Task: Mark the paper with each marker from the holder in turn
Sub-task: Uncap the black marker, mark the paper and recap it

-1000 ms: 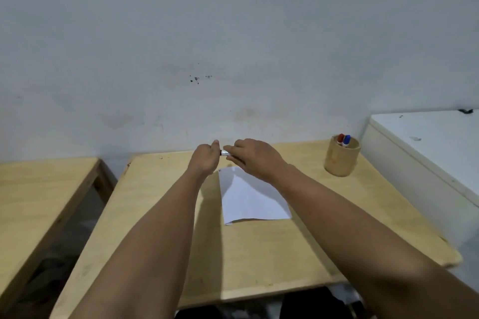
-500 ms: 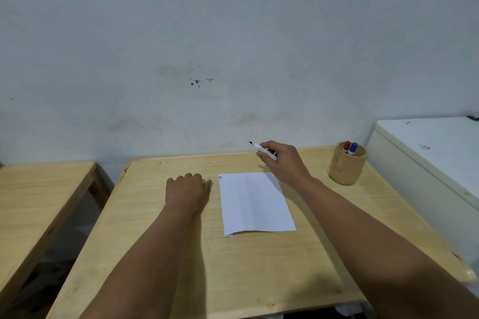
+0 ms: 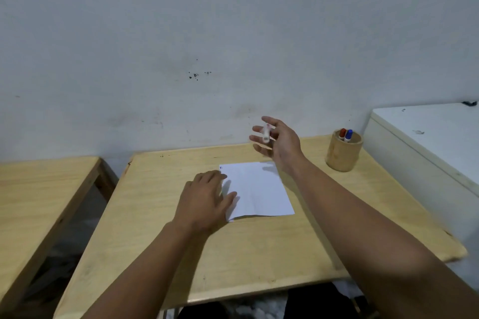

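Note:
A white sheet of paper point(image 3: 259, 189) lies on the wooden table point(image 3: 259, 254), with small dark marks at its far left corner. My left hand point(image 3: 204, 199) rests flat on the sheet's left edge, fingers spread. My right hand point(image 3: 278, 141) is raised above the paper's far edge with fingers loosely spread, and a white marker point(image 3: 266, 133), blurred by motion, sits among them. At the far right of the table stands a round wooden holder point(image 3: 342, 155) with a red-capped marker point(image 3: 342, 133) and a blue-capped marker point(image 3: 349, 134) upright in it.
A second wooden table point(image 3: 39, 194) stands to the left across a narrow gap. A white cabinet point(image 3: 427, 142) adjoins the table on the right. A grey wall runs right behind the table's far edge.
My hands parted from the marker they held together. My left hand dropped beside the paper, then slid onto its left edge. My right hand carried the marker right and lifted, fingers spreading.

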A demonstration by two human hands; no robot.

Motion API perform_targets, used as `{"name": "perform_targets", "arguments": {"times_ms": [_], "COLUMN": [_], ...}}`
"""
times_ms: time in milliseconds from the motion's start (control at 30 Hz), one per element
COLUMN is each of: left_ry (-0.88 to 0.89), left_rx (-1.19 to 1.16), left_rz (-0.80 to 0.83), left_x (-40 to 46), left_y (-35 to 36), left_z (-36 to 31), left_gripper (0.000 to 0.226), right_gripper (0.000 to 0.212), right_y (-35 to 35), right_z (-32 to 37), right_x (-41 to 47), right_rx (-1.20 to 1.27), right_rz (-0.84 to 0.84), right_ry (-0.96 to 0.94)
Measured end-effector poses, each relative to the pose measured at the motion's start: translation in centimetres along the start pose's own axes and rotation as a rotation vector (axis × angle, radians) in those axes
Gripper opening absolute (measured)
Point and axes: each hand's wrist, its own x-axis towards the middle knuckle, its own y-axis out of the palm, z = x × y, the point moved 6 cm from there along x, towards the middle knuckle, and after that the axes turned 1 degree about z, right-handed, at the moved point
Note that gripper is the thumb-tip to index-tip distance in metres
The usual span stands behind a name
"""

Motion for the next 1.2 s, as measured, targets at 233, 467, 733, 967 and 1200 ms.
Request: {"name": "perform_targets", "arguments": {"times_ms": [233, 467, 733, 967, 1200], "left_ry": [0.0, -0.017, -0.139, -0.142, -0.143], "left_rx": [-0.023, -0.045, 0.097, 0.068, 0.045], "left_rz": [0.211, 0.172, 0.206, 0.196, 0.187], "left_x": [-2.5, -2.5, -2.8, -2.7, -2.7], "left_y": [3.2, 3.6, 3.3, 3.3, 3.1], "left_z": [1.0, 1.4, 1.7, 1.7, 1.7], "left_gripper": [0.074, 0.072, 0.098, 0.097, 0.095], "right_gripper": [0.038, 0.037, 0.017, 0.022, 0.023], "right_y": [2.7, 3.4, 2.2, 2.0, 1.9], "right_z": [-4.5, -9.3, -11.2, -11.9, -12.3], "right_x": [-0.1, 0.2, 1.0, 1.5, 1.9], "right_rx": [-0.395, -0.658, -0.649, -0.61, -0.63], "right_rz": [-0.001, 0.004, -0.002, 0.01, 0.032], "right_ry": [-0.022, -0.12, -0.117, -0.083, -0.094]}}
